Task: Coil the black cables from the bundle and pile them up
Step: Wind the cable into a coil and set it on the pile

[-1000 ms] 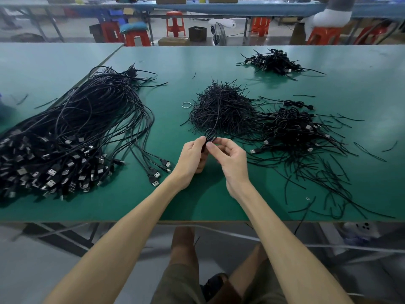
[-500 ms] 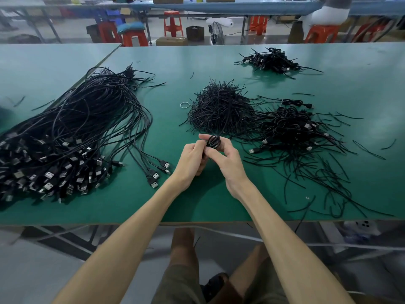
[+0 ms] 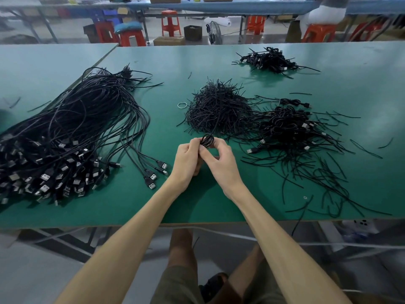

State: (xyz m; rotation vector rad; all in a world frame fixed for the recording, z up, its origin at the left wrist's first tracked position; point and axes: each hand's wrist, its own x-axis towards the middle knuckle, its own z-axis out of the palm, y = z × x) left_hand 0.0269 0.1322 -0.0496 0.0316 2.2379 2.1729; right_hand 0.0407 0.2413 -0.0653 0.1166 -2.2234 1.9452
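Pinching a small coiled cable (image 3: 207,140) between left hand (image 3: 188,157) and right hand (image 3: 221,160) over the green table (image 3: 219,205), mid-coiling; next probably tie it, then drop it on the coiled pile (image 3: 287,128).

A green counter (image 3: 219,200) fills the middle of the frame, and a second one (image 3: 43,62) butts against it at upper left. A pale rubber band (image 3: 182,105) lies flat just above centre, and a tiny ring (image 3: 305,197) sits at lower right. Along the top stand red stools (image 3: 169,20), one with a teal cushion (image 3: 128,27), a cardboard box (image 3: 168,40), a small fan (image 3: 213,32) and a long blue bench (image 3: 219,6). A person in white (image 3: 328,13) sits at upper right. A white cord (image 3: 219,233) runs below the counter's near edge.
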